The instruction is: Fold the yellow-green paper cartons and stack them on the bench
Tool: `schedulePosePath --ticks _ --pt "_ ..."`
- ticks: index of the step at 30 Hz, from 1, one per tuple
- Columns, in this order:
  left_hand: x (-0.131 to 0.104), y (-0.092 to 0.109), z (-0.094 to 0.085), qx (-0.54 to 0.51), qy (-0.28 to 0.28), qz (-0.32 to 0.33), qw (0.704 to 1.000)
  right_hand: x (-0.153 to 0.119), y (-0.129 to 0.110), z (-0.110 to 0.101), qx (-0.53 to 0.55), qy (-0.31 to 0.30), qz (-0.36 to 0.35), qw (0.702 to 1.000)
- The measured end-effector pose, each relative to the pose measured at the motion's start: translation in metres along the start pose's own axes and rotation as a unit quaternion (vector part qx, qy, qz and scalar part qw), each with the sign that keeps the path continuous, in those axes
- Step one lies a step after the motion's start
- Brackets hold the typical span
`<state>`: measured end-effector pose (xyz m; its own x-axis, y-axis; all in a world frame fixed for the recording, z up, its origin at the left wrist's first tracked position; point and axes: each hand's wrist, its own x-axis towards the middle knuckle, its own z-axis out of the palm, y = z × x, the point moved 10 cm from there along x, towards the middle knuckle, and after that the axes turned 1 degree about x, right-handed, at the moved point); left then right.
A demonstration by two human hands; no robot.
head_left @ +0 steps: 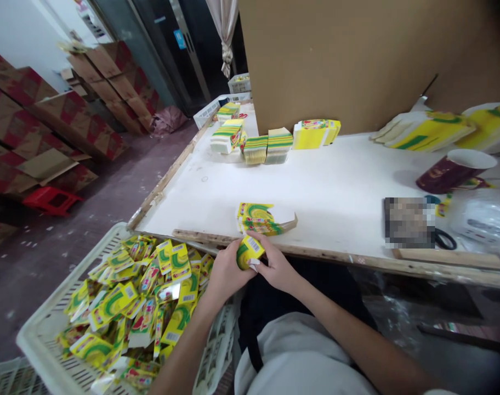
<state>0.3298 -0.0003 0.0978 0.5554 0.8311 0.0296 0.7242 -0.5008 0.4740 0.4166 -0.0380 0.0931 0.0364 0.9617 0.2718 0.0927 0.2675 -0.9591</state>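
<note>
1. While facing the white table (336,186), has both arms reaching towards the left part of its near edge.
2. Beyond, along the back edge of the table, a tall brown board (336,55).
3. Off to the left on the floor, stacked cardboard boxes (64,118), brown with red patches.
4. Just beside the near left corner of the table, a white plastic basket (30,323), heaped with yellow and green cartons (114,304).
5. Near the back right corner of the table, bundles of flat yellow packaging (431,131); towards the back left corner, upright stacks of cartons (256,148).
6. Towards the right edge, a dark cup (455,170), tilted in view.
7. At the near edge, left hand (227,269) mostly closed, fingers curled around the left side of a small yellow carton (250,251); right hand (277,266) partly closed, holding the same carton from the right, with thumb by a white flap.
8. Just beyond both hands, on the table, a small loose pile of cartons (254,219).
9. Between both hands, the small yellow carton, barcode panel facing up, over the near edge.
</note>
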Motion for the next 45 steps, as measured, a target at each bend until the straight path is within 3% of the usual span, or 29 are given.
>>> schedulePosePath --ticks 6,11,15,20,23,26,29,32,35,38,45 --pt "0.001 0.008 -0.008 0.015 0.023 0.02 0.999 0.002 0.01 0.0 0.106 -0.039 0.032 0.993" --pt "-0.001 0.007 -0.013 0.032 0.036 0.008 0.999 0.005 0.008 0.006 0.062 -0.039 0.024 0.997" --pt "-0.003 0.004 -0.012 0.033 0.029 0.004 0.999 0.005 0.01 0.014 0.089 -0.061 0.043 0.993" --pt "-0.012 -0.004 -0.032 -0.035 0.131 0.01 0.991 0.01 0.012 -0.008 0.113 0.016 0.041 0.993" --pt "-0.018 -0.028 -0.039 -0.112 0.171 -0.05 0.978 0.011 0.017 -0.019 0.122 0.066 0.055 0.989" --pt "-0.02 -0.045 -0.027 -0.255 0.118 -0.093 0.955 0.01 0.018 -0.022 0.115 0.087 0.06 0.988" --pt "-0.02 -0.047 -0.02 -0.382 0.085 -0.113 0.913 0.009 0.013 -0.016 0.122 0.053 0.05 0.99" --pt "-0.021 -0.05 -0.018 -0.467 0.086 -0.142 0.869 0.008 0.006 -0.006 0.154 -0.03 0.036 0.987" --pt "-0.021 -0.051 -0.017 -0.504 0.091 -0.157 0.844 0.006 0.007 -0.001 0.165 -0.07 0.054 0.982" --pt "-0.022 -0.052 -0.018 -0.517 0.113 -0.161 0.833 0.005 0.012 -0.004 0.144 -0.057 0.08 0.985" --pt "-0.023 -0.046 -0.023 -0.511 0.144 -0.149 0.834 0.006 0.0 -0.009 -0.016 -0.046 0.044 0.998"
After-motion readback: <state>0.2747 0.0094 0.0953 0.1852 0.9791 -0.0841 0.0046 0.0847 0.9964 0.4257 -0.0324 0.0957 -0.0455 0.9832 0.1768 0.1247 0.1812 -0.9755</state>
